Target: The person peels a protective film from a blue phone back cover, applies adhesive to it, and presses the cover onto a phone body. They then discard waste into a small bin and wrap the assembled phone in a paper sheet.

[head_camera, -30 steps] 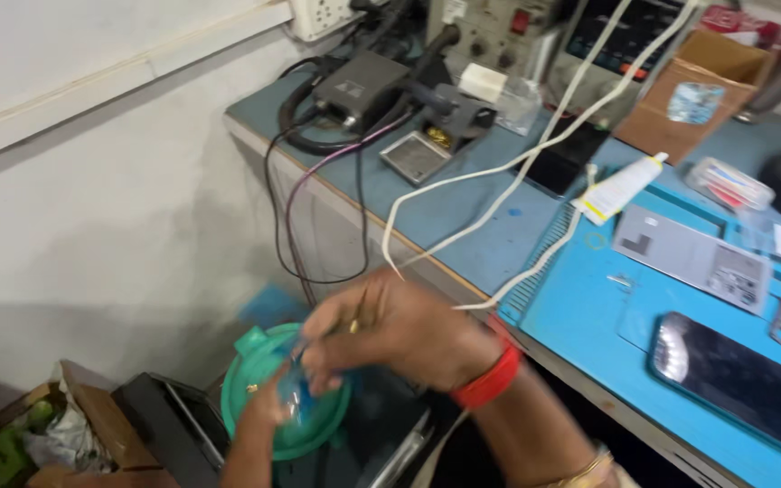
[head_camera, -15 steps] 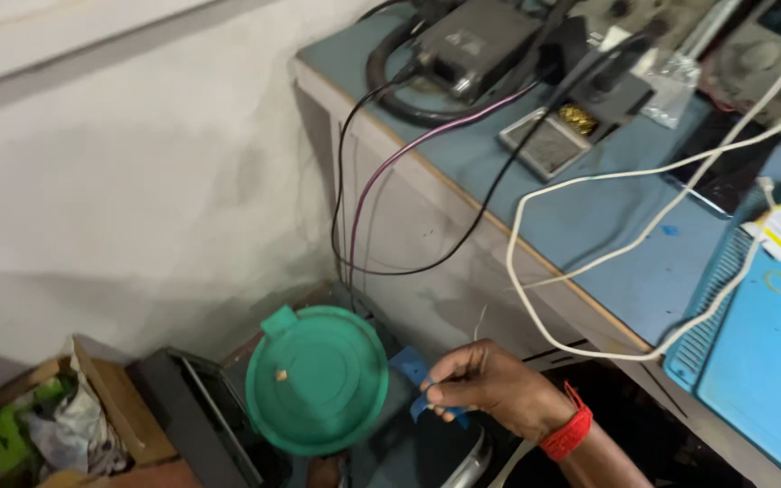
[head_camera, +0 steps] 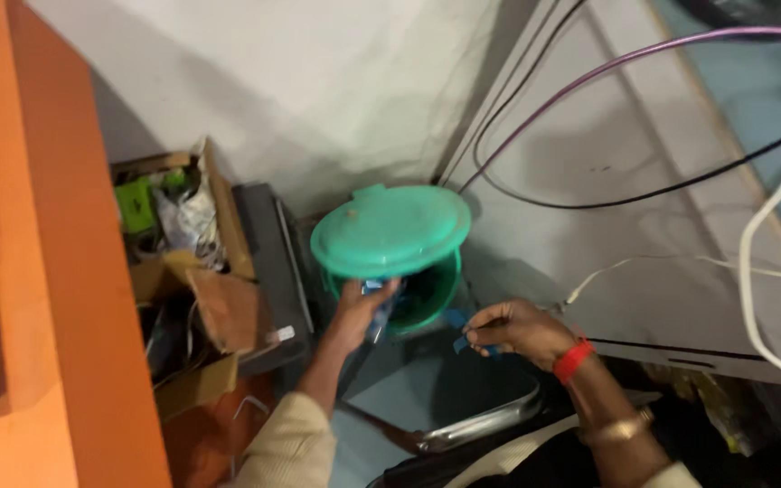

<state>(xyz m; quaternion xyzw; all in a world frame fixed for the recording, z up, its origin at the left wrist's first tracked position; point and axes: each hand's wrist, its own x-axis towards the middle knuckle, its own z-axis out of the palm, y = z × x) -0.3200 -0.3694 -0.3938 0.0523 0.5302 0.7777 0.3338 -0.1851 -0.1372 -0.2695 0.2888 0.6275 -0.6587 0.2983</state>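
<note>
A round green bin (head_camera: 434,298) stands on the floor against the desk's side. Its green lid (head_camera: 390,230) is tilted up, so the dark opening shows on the near side. My left hand (head_camera: 361,305) is under the lid's near edge and holds it raised, with something small and pale blue by the fingers. My right hand (head_camera: 515,329), with a red band at the wrist, is just right of the bin's opening. It pinches a small blue scrap (head_camera: 463,342) between the fingertips.
A cardboard box of waste (head_camera: 178,212) and a black flat device (head_camera: 268,262) lie left of the bin. An orange surface (head_camera: 47,289) fills the far left. The grey desk side (head_camera: 644,172) carries purple, black and white cables. A metal chair edge (head_camera: 485,425) is below.
The view has swung down to the floor. My left hand has come to the lid and lifted its near edge. My right hand, with the blue scrap, now sits right of the bin.
</note>
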